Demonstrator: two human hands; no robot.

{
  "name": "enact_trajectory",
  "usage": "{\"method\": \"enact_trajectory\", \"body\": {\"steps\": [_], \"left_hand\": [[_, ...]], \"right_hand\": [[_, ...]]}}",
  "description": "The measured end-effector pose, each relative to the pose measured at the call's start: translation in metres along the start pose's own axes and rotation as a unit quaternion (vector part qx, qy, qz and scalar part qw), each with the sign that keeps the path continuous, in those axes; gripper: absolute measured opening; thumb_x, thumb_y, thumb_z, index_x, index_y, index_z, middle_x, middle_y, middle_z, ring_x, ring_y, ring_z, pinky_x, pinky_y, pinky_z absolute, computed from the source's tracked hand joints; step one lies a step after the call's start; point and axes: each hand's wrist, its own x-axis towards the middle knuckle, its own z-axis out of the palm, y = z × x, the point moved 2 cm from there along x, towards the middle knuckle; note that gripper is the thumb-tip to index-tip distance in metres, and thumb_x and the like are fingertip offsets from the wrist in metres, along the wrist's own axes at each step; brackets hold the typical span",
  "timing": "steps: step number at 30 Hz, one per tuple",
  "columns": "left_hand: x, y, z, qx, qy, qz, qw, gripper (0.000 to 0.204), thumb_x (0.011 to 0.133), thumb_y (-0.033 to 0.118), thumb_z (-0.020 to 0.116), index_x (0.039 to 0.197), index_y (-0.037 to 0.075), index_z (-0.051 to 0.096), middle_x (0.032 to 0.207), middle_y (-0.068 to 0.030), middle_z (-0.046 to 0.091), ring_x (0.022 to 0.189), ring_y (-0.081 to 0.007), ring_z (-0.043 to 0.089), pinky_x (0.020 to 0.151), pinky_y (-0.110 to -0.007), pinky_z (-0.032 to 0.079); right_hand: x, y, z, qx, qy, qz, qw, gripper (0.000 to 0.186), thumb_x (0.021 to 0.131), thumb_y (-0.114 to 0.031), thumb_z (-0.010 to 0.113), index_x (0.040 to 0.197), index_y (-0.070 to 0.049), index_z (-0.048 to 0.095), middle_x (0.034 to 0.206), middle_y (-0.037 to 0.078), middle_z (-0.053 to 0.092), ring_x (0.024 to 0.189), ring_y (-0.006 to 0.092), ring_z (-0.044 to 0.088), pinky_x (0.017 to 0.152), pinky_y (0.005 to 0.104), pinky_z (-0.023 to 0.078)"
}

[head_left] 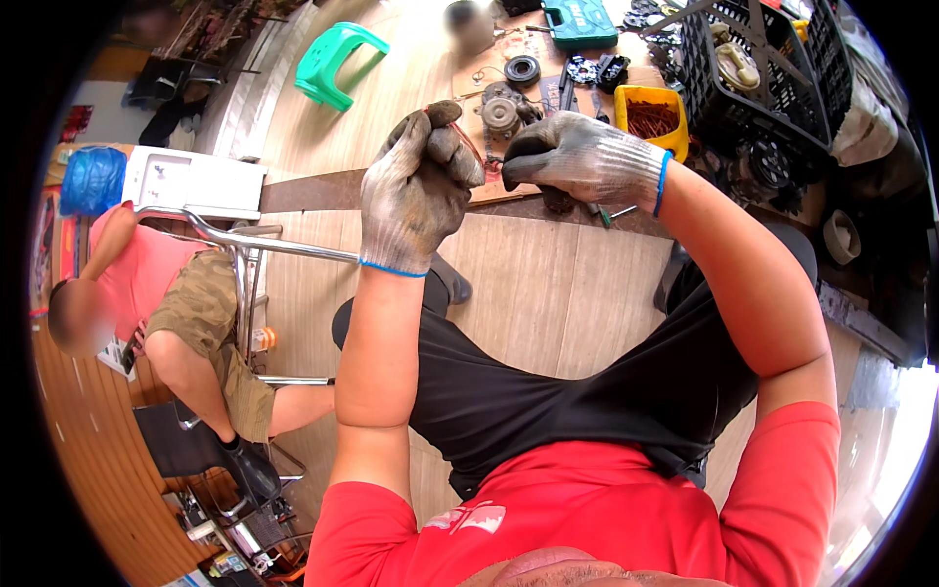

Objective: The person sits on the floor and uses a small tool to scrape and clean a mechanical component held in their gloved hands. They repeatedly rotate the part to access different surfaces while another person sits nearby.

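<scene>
Both my hands wear grey-white knit gloves with blue cuffs and dark, dirty fingers. My left hand (pixel 416 191) is raised with its fingers closed around a thin reddish copper wire (pixel 469 143). The wire curves out from the fingertips toward the right. My right hand (pixel 592 161) is close by, its fingers pressed together and pointing left; what lies in that pinch is hidden. Just beyond the hands, on the cardboard, sits a round metal motor part (pixel 501 115). A yellow container (pixel 623 95) holding reddish-brown wire scraps (pixel 652 119) stands past my right hand.
A black plastic crate (pixel 719 93) full of parts stands at the far right. Farther back are a teal tool case (pixel 579 23), a black ring-shaped part (pixel 522 70) and a green stool (pixel 329 59). At the left, another person (pixel 156 259) sits beside a metal-framed chair (pixel 284 242).
</scene>
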Motion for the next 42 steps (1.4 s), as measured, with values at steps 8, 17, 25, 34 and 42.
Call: {"method": "enact_trajectory", "body": {"steps": [8, 17, 25, 34, 42], "left_hand": [[-0.022, 0.003, 0.014, 0.251, -0.097, -0.11, 0.957, 0.031, 0.103, 0.019, 0.059, 0.116, -0.009, 0.065, 0.087, -0.0141, 0.068, 0.07, -0.0216, 0.063, 0.066, -0.036, 0.052], [-0.015, -0.009, 0.031, 0.608, -0.106, -0.094, 0.781, 0.031, 0.1, 0.011, 0.056, 0.12, -0.011, 0.067, 0.103, -0.0158, 0.075, 0.099, -0.0196, 0.072, 0.095, -0.031, 0.054], [-0.006, -0.015, 0.013, 0.523, 0.002, -0.033, 0.851, 0.035, 0.104, 0.012, 0.055, 0.129, -0.01, 0.062, 0.109, -0.0135, 0.073, 0.099, -0.017, 0.07, 0.092, -0.029, 0.054], [0.004, -0.027, 0.004, 0.185, 0.112, 0.024, 0.976, 0.032, 0.106, 0.015, 0.055, 0.13, -0.007, 0.059, 0.115, -0.0195, 0.071, 0.104, -0.0297, 0.07, 0.095, -0.041, 0.057], [0.012, -0.024, -0.008, 0.031, 0.12, 0.056, 0.991, 0.032, 0.107, 0.022, 0.054, 0.128, -0.002, 0.061, 0.12, -0.0176, 0.07, 0.112, -0.0364, 0.066, 0.097, -0.05, 0.056]], "right_hand": [[-0.006, 0.016, -0.006, -0.201, 0.074, -0.162, 0.963, 0.029, 0.083, 0.0, 0.066, 0.109, -0.01, 0.074, 0.098, 0.013, 0.069, 0.093, 0.0282, 0.068, 0.079, 0.0363, 0.055], [-0.005, 0.016, -0.011, -0.247, 0.099, -0.154, 0.951, 0.025, 0.085, -0.006, 0.067, 0.109, -0.01, 0.073, 0.097, 0.013, 0.07, 0.094, 0.0296, 0.068, 0.081, 0.0381, 0.056], [-0.003, 0.007, -0.009, 0.041, 0.1, -0.04, 0.993, 0.024, 0.101, -0.023, 0.065, 0.114, -0.005, 0.073, 0.075, 0.005, 0.063, 0.065, 0.0117, 0.056, 0.059, 0.0307, 0.048], [0.003, -0.002, 0.013, 0.089, 0.127, 0.06, 0.986, 0.021, 0.1, -0.022, 0.06, 0.11, -0.01, 0.073, 0.093, 0.017, 0.069, 0.084, 0.0318, 0.068, 0.075, 0.0397, 0.054], [0.009, 0.005, 0.032, 0.187, 0.115, 0.107, 0.97, 0.026, 0.1, -0.026, 0.065, 0.101, 0.0, 0.072, 0.069, 0.003, 0.059, 0.059, 0.01, 0.053, 0.055, 0.0308, 0.046]]}}
